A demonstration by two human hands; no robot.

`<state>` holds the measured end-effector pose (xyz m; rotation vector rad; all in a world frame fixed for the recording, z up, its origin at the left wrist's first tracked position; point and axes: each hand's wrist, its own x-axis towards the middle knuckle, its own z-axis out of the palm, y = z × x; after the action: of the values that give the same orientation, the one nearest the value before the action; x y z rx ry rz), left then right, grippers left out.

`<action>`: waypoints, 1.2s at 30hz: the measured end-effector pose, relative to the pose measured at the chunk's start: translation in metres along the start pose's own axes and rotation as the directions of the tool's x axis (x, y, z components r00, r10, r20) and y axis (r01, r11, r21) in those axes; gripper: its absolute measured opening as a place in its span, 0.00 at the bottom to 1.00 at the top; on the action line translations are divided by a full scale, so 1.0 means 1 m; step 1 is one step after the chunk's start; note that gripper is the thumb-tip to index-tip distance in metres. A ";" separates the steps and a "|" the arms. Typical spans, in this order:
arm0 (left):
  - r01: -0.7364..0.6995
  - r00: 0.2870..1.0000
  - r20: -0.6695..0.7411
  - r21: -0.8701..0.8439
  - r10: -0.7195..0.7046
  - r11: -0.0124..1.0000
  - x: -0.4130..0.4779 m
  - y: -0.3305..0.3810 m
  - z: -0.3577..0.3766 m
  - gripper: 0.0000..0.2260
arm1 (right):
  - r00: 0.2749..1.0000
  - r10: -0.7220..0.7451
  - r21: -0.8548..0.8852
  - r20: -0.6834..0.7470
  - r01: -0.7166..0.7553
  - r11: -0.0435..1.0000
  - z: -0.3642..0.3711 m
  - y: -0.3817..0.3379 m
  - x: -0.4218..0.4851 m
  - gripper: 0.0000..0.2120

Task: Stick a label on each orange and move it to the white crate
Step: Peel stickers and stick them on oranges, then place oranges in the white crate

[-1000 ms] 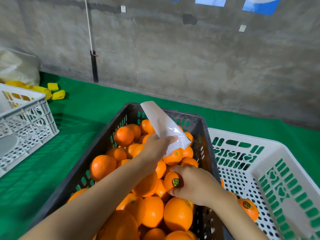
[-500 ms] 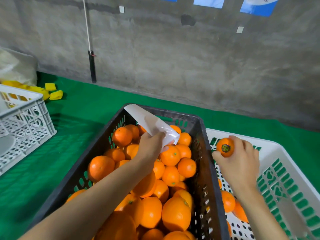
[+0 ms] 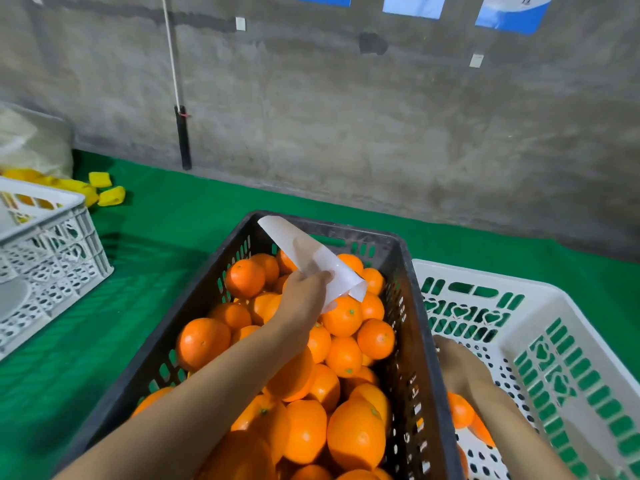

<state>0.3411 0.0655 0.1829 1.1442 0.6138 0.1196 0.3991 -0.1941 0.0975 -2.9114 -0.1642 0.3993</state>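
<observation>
Down inside the white crate [image 3: 485, 277] on your right, an orange [image 3: 460, 409] lies on the perforated floor, just beside your right wrist; part of another shows below it. From this angle you cannot tell whether either carries a label. Your right hand [image 3: 457, 362] reaches low into that crate, close against the wall it shares with the black crate [image 3: 420, 358]. Only the back of the hand shows, its fingers are hidden, and so you cannot tell whether it is grasping anything or released.

The black crate stands touching the white one on its left side and is heaped with oranges [image 3: 356, 438] nearly to the rim. Your left hand [image 3: 304, 299] hovers over the far part of that heap, with the forearm stretched across the fruit. Its fingers and thumb pinch a white sheet [image 3: 311, 258], which rises toward the crate's far rim and curls over at its lower end.

Both crates sit on a green mat [image 3: 173, 216]. Well apart to your left stands another white crate, the far crate [image 3: 52, 258], and behind it lie yellow pieces [image 3: 110, 195] and a pale plastic bag [image 3: 31, 140]. A concrete wall [image 3: 346, 116] runs behind the mat, with a black pole [image 3: 183, 136] against it and blue sheets [image 3: 414, 5] along its top edge.
</observation>
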 end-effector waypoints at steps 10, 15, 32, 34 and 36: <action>-0.076 0.996 0.054 0.092 0.071 0.993 -0.011 -0.002 -0.004 0.07 | 0.631 0.053 0.374 -0.774 0.388 0.842 -0.063 -0.041 -0.050 0.06; -0.159 0.975 0.189 0.243 0.114 0.957 -0.019 -0.001 -0.005 0.11 | 0.505 -0.325 0.157 -0.799 0.698 0.699 -0.047 -0.086 -0.080 0.07; -0.113 0.820 0.566 0.305 -0.085 0.946 -0.023 0.000 -0.004 0.20 | 0.453 -0.526 -0.033 -0.720 0.735 0.678 -0.032 -0.089 -0.073 0.18; -0.103 0.829 0.555 0.274 -0.070 0.956 -0.020 -0.001 -0.004 0.18 | 0.472 -0.504 -0.009 -0.724 0.724 0.690 -0.031 -0.089 -0.071 0.17; -0.098 0.854 0.519 0.252 -0.049 0.963 -0.018 -0.003 -0.002 0.16 | 0.488 -0.477 0.007 -0.731 0.704 0.710 -0.029 -0.087 -0.068 0.16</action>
<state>0.3242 0.0590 0.1867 1.3797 0.1263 -0.2596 0.3349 -0.1234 0.1604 -2.2520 -0.8805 -0.7232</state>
